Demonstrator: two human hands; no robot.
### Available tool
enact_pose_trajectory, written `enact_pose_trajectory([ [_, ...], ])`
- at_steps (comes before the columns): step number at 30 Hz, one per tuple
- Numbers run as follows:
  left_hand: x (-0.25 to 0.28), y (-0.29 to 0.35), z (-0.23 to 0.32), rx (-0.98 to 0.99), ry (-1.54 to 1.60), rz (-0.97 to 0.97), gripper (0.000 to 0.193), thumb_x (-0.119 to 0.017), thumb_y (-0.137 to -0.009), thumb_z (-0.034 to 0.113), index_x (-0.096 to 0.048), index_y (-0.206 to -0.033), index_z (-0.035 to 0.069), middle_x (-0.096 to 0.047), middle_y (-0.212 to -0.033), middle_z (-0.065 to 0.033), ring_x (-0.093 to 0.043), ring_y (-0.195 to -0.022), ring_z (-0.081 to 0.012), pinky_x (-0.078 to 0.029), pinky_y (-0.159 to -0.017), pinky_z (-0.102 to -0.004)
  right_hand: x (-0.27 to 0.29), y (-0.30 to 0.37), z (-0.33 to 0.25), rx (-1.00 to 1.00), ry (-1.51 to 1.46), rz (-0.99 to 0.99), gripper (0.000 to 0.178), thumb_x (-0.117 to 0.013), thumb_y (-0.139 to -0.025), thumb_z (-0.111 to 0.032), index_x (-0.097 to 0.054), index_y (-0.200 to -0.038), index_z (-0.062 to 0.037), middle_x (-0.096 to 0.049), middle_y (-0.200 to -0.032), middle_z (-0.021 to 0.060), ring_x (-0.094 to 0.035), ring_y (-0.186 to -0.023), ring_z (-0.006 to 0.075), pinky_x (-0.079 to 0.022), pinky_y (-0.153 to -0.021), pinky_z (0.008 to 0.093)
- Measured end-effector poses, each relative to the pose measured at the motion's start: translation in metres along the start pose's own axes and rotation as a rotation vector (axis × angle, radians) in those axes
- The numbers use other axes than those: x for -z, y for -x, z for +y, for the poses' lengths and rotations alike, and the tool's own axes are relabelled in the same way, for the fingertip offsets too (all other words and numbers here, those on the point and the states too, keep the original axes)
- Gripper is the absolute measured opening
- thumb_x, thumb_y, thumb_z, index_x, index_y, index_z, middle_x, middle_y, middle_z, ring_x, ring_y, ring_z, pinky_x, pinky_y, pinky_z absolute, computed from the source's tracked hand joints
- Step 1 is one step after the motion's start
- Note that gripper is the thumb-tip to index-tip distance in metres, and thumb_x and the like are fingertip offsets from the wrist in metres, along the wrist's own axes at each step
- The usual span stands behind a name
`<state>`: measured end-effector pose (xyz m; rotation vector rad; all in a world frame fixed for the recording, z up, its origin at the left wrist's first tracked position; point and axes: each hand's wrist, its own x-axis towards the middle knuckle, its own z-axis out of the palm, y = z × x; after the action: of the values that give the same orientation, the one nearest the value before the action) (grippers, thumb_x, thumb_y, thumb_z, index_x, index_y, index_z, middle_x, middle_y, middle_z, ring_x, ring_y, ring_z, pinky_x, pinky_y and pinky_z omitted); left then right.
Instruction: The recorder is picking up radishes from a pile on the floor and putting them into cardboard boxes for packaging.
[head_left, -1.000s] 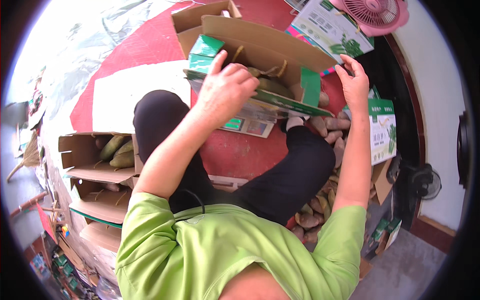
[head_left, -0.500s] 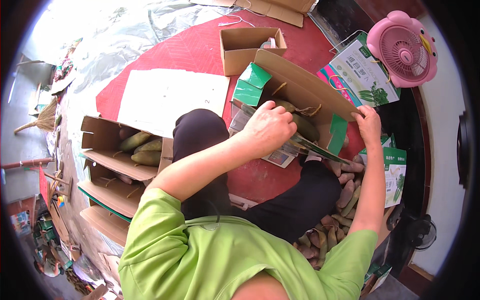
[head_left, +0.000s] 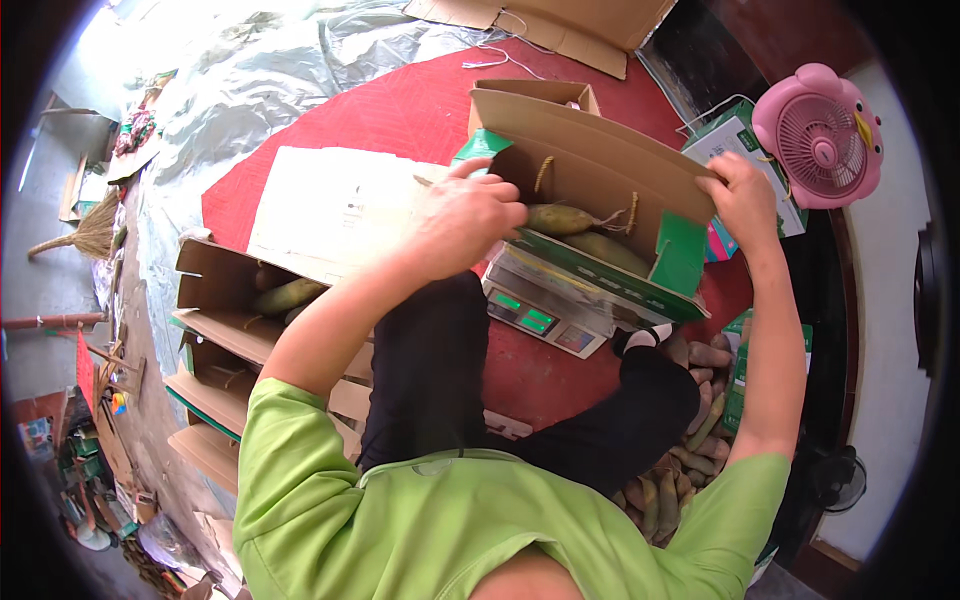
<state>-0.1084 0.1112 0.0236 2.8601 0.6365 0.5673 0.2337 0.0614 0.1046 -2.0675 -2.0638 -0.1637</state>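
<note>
An open cardboard box (head_left: 600, 165) with green end flaps and rope handles sits on a digital scale (head_left: 545, 322), whose display glows green. Inside lie long green radishes (head_left: 560, 219). My left hand (head_left: 462, 220) is at the box's left end, its bent fingers over the edge by the green flap; the fingertips are partly hidden. At the far right corner, my right hand (head_left: 742, 195) pinches the raised back flap. The printed front side of the box faces me, above the scale.
Left of my knee, stacked open cartons (head_left: 225, 310) hold more radishes. A white cardboard sheet (head_left: 320, 205) lies on the red floor. Loose radishes (head_left: 700, 410) pile up by my right leg. A pink fan (head_left: 820, 135) stands near printed boxes (head_left: 740, 130) at the right.
My left hand has gone from the front flap to the box's left end. The front flap is lower, baring more radishes and the scale's lit display. My right hand keeps the far corner.
</note>
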Motion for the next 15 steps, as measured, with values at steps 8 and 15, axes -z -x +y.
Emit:
enact_pose_trajectory([
  [8,0.055,0.082,-0.061,0.193,-0.103,0.092,0.004,-0.064,-0.077,0.013,-0.062,-0.075,0.01,-0.059,-0.076,-0.0017,-0.062,-0.082,-0.0192,-0.042,-0.101,-0.0398,-0.035,-0.08,-0.107,0.27,-0.065,0.089,0.016,-0.065,-0.075,-0.022,-0.066,-0.079,-0.0058,-0.062,-0.079,0.0107,-0.061,-0.075,0.0315,-0.046,-0.067,0.0406],
  [15,0.094,0.161,-0.101,0.321,-0.327,-0.018,0.002,-0.061,-0.076,0.011,-0.062,-0.074,0.011,-0.055,-0.072,-0.0029,-0.061,-0.081,-0.0197,-0.041,-0.102,-0.0419,-0.13,-0.103,-0.204,0.351,-0.157,0.107,0.018,-0.07,-0.075,-0.028,-0.069,-0.082,-0.0116,-0.065,-0.08,0.0057,-0.064,-0.079,0.0257,-0.046,-0.072,0.0407],
])
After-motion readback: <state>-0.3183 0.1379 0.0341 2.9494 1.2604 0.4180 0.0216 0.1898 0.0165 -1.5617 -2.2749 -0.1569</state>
